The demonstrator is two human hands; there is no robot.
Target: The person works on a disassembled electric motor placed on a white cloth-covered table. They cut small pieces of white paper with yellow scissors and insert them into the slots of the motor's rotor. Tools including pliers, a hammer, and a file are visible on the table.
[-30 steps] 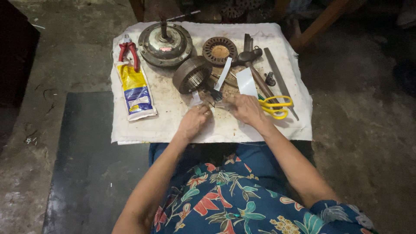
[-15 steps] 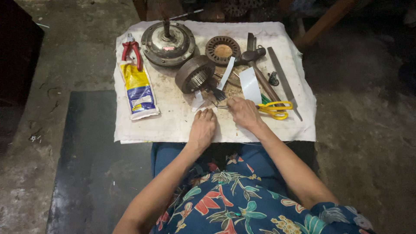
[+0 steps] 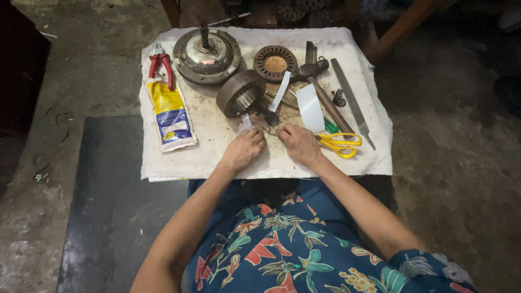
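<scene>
White cloth (image 3: 217, 157), stained brown near middle. Pliers (image 3: 161, 65) w/ red handles. Tube (image 3: 170, 115) yellow & blue w/ white end. Scissors (image 3: 339, 144) yellow-handled. Motor housing (image 3: 207, 51) grey-brown metal; wound ring (image 3: 241, 93) dark grey; disc (image 3: 275, 63) rusty brown. Paper strips (image 3: 310, 107) white. Dress (image 3: 304, 244) blue, red/teal floral print. Floor (image 3: 92, 70) grey.

I've got red-handled pliers (image 3: 161, 66) at the far left of the white cloth (image 3: 217, 157), a yellow and blue tube (image 3: 169, 112) just below them. A round metal motor housing (image 3: 207, 54) sits at the top, and on the right yellow-handled scissors (image 3: 340, 144) lie near a hammer (image 3: 320, 87) and a flat file (image 3: 351, 101).
</scene>
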